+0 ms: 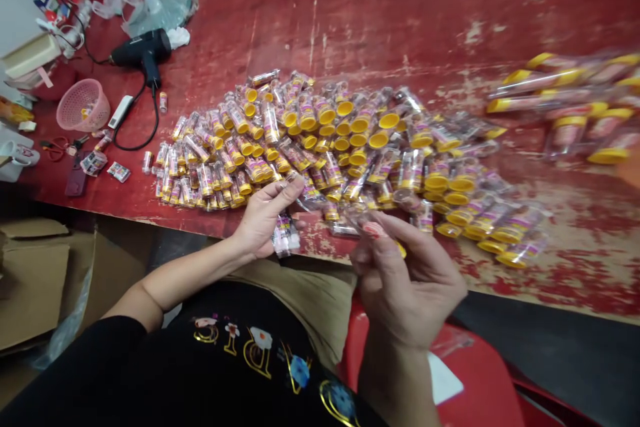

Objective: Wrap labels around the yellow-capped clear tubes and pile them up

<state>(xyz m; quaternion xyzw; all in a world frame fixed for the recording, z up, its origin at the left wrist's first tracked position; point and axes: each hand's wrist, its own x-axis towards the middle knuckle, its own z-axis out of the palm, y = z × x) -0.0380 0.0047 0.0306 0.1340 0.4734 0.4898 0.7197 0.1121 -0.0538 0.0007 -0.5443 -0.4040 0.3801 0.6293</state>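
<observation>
At the near edge of the table, my left hand [265, 213] is closed, thumb against forefinger, on clear printed plastic sleeves [285, 239]. Part of this bunch hangs below the palm. My right hand [407, 273], closer to the camera, pinches a small clear plastic tube [373, 229] with something red and white showing at its top. A bit of yellow shows behind the fingers, and the palm hides the rest. Just beyond both hands spreads a heap of small clear tubes with yellow ends [325, 113], many in plastic wrap.
A black heat gun [143, 53] with its cord lies at the left, near a pink basket [84, 105] and red-handled scissors [55, 147]. More yellow-ended tubes [570, 93] lie at the right, blurred. Cardboard boxes [35, 280] stand below left; a red stool [475, 373] is below right.
</observation>
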